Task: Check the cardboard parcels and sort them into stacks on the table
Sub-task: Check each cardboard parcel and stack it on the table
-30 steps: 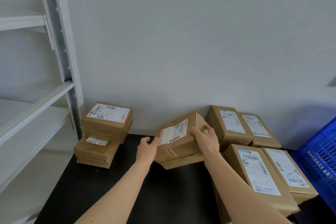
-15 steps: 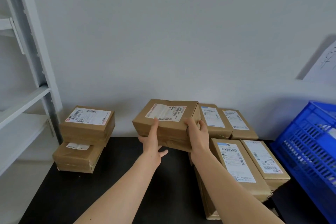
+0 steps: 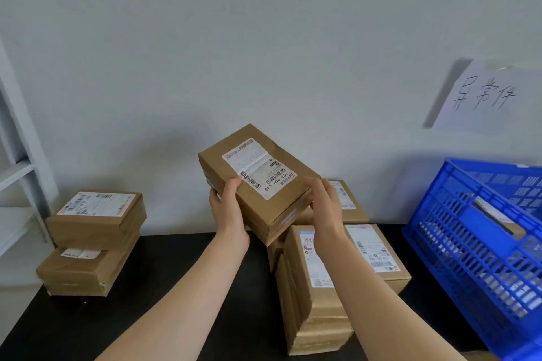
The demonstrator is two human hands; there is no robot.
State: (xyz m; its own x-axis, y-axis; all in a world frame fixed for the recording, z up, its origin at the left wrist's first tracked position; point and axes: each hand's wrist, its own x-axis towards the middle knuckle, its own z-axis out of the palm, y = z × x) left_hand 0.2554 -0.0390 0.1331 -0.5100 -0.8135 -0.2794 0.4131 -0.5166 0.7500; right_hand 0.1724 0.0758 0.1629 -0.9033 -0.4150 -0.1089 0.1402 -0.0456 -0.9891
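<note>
I hold a brown cardboard parcel [image 3: 258,182] in the air above the black table [image 3: 164,302], tilted, its white shipping label facing me. My left hand [image 3: 227,208] grips its left near corner, thumb on top. My right hand [image 3: 327,208] grips its right edge. A stack of two parcels [image 3: 93,240] stands at the table's left. Stacks of labelled parcels [image 3: 319,296] stand in the middle right, partly behind my right arm, with another parcel [image 3: 347,205] behind them by the wall.
A blue plastic crate [image 3: 481,246] sits at the right edge of the table, something inside it. A paper sign with handwriting [image 3: 484,97] hangs on the wall above it. A white metal shelf [image 3: 17,173] stands at the far left.
Both hands lifted the parcel higher and turned it, so its label now runs lengthwise toward me. The view swung right, showing more of the crate and the sign.
</note>
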